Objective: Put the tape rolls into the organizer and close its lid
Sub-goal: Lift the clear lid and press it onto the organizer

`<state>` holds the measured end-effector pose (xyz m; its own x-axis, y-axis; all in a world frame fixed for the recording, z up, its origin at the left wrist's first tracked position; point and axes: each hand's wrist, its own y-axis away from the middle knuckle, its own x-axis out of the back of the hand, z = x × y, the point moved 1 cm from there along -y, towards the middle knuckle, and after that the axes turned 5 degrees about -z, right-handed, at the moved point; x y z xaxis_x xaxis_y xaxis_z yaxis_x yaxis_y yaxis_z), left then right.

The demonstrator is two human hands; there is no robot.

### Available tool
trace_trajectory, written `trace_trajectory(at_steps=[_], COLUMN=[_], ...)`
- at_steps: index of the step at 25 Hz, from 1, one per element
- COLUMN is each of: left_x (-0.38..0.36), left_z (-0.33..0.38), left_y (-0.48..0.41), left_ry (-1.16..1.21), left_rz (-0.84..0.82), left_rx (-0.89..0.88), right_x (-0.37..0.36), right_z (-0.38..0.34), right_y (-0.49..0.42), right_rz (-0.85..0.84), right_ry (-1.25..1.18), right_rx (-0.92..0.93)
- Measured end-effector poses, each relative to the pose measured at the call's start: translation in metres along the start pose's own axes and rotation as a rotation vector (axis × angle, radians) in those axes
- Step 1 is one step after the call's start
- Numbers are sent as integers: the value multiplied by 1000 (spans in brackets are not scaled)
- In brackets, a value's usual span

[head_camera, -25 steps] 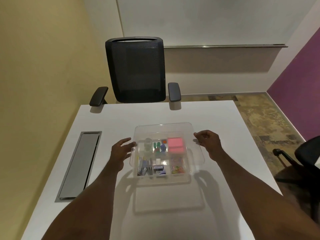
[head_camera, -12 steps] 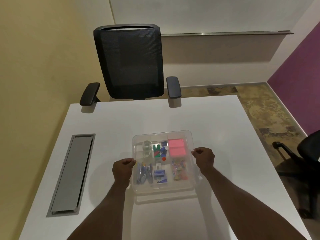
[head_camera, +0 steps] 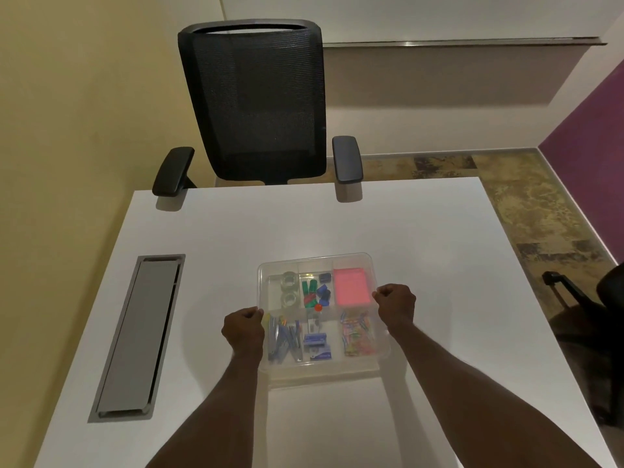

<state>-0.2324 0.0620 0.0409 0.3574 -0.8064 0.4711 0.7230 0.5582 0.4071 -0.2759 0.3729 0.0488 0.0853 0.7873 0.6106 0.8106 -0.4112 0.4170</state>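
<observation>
Head view gives me a white table (head_camera: 337,224) filling the lower frame, with a black mesh chair (head_camera: 253,103) pushed against its far edge at upper centre and a grey cable hatch (head_camera: 135,336) set into the left side. Just below centre I see the organizer (head_camera: 322,369), a clear plastic box divided into compartments, its transparent lid (head_camera: 314,261) lying flat over them. My left hand (head_camera: 243,331) is curled into a fist on the box's left edge, and my right hand (head_camera: 396,304) is fisted the same way on the right edge; both press on the lid's rim. Through the lid I make out a pink notepad (head_camera: 351,287) upper right, coloured paper clips (head_camera: 358,336) lower right, and two clear tape rolls (head_camera: 289,288) stacked in the upper left compartment.
</observation>
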Motion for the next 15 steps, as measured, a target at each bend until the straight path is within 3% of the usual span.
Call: trace_trajectory(at_steps=[15], left_x=[-2], left_z=[-10], left_y=[-4], left_ry=[58], left_rz=[-29], left_rx=[124], right_x=[1], right_z=[3], right_y=[-1], right_rz=[-21], right_ry=[-18], right_rx=[-89])
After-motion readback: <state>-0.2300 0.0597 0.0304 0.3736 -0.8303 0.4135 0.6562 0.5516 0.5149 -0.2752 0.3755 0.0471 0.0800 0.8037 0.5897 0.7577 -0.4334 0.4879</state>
